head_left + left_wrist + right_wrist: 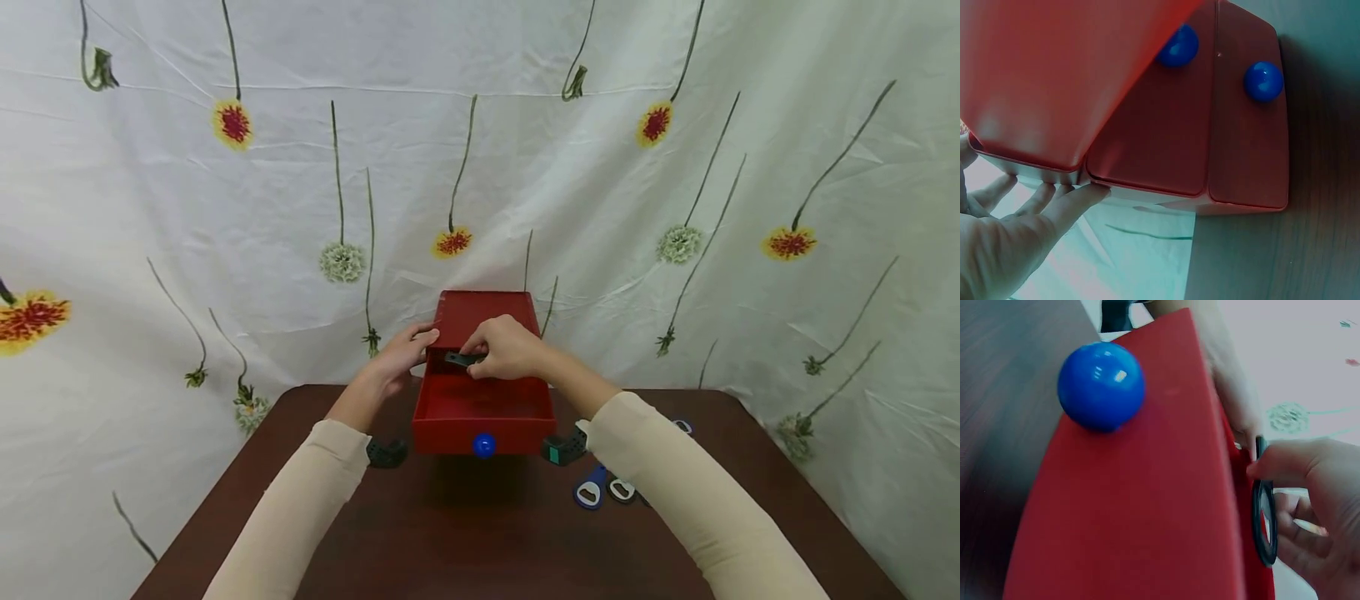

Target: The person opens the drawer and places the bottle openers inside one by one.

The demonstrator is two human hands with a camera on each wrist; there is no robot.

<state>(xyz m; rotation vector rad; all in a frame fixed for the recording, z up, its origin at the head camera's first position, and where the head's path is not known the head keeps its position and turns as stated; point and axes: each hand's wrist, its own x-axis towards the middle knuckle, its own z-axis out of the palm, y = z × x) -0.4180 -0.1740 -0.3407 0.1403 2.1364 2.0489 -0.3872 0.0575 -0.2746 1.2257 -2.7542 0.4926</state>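
A flat black bottle opener with a looped end [1265, 515] is in the right hand [507, 348], pinched between the thumb on one side and the other fingers [1304, 540] on the opposite side, so that grip is closed down to the opener's thickness. It lies at the back of the pulled-out top drawer, a shallow red box with a plain front [450, 437], close to the front edge of the glossy red cabinet top [487, 315]. Its long axis runs roughly crosswise, side to side over the drawer and about parallel to the drawer front; the narrow end points out toward the left hand [401, 357], while the loop sits by the right palm. Whether the opener touches the drawer floor cannot be told. The right hand, holding it, is clearly the nearer; the left hand is apart from it, its fingers extended against the cabinet's left side, gripping no loose object. The round blue knob [483, 446] faces the person, on the near side of the opener. By my judgement, that crosswise lie against the drawer's side walls is the relation that counts. A blue bottle opener [588, 493] rests on the dark brown worktop [465, 542], to the right.
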